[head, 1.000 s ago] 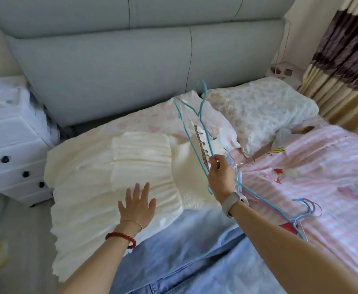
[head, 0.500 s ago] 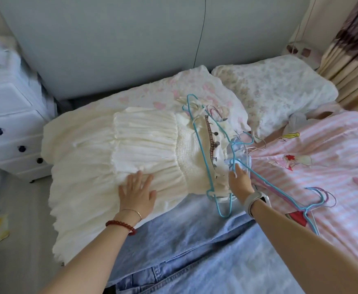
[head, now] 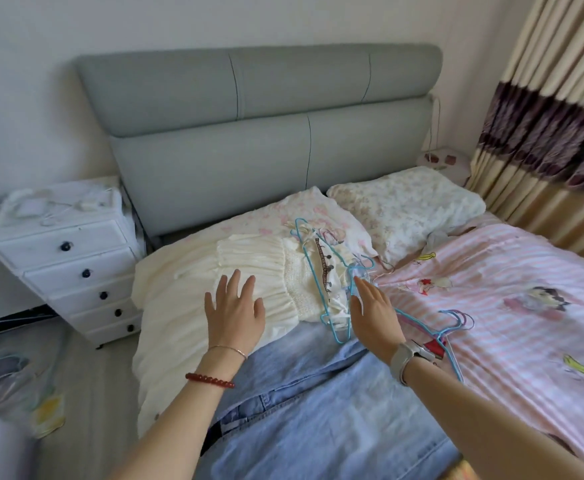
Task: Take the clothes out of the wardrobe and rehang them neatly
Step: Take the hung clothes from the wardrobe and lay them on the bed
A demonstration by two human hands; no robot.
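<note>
Head view: a cream dress lies spread flat across the bed, its skirt hanging toward the bed's left edge and its smocked bodice pointing toward the middle. This dress is the landmark for everything below.

The left hand lies palm down on the gathered skirt of the dress, its fingers straight and spread, grasping nothing. A red bead bracelet and a thin bangle circle that wrist.

The right hand is just beside the bodice end of the dress, fingers straight and together, released, holding nothing; whether it touches the cloth cannot be told. A watch is on that wrist.

A blue wire hanger lies over the bodice end of the dress, between the two hands. More hangers lie tangled on the pink striped quilt, on the far side of the right hand from the dress.

A blue denim garment lies against the near edge of the dress, under both forearms. Two floral pillows sit beyond the dress, against the grey-green headboard. A white chest of drawers stands left of the dress, on the floor beside the bed. A striped curtain hangs far right of it.

No writing or brand can be read anywhere; the quilt carries only cartoon figures.
</note>
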